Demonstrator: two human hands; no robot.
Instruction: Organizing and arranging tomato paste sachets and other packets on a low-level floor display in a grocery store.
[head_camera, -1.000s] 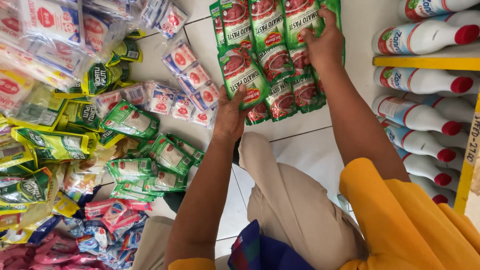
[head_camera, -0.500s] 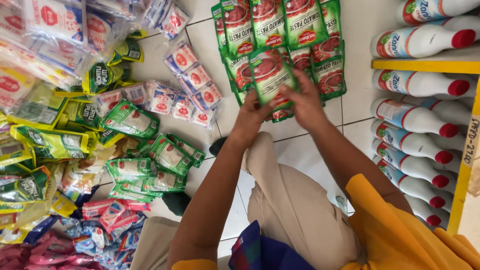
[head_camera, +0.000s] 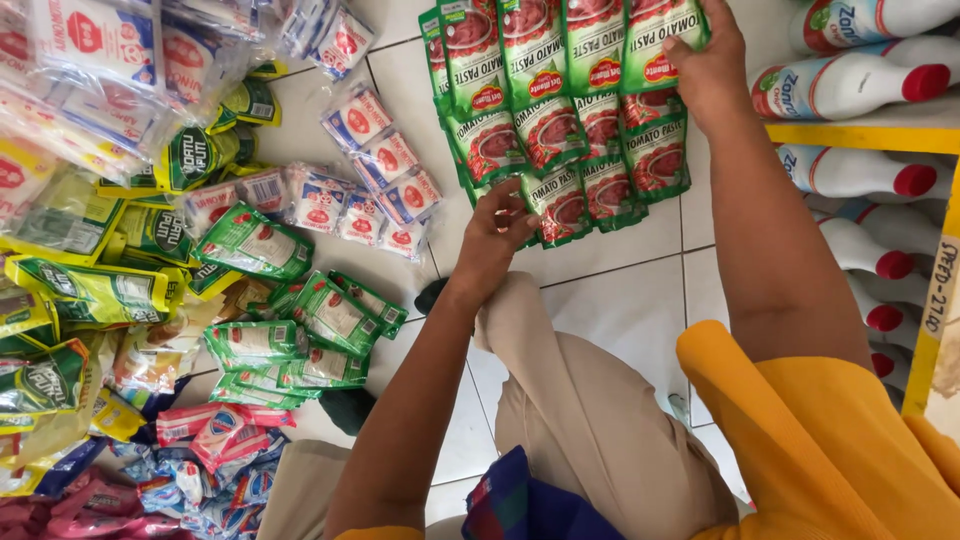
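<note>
Sachets lie in two rows across the floor, at twelve o'clock from me. My right hand pinches the top row's right end; my left hand, nearer, grips the lower row's edge.

Green-and-red flat foil sachets in rows, upper centre. White-red small pouches left of them. Green pouches centre left. White red-capped plastic bottles right edge, yellow shelf label strip beneath.
</note>
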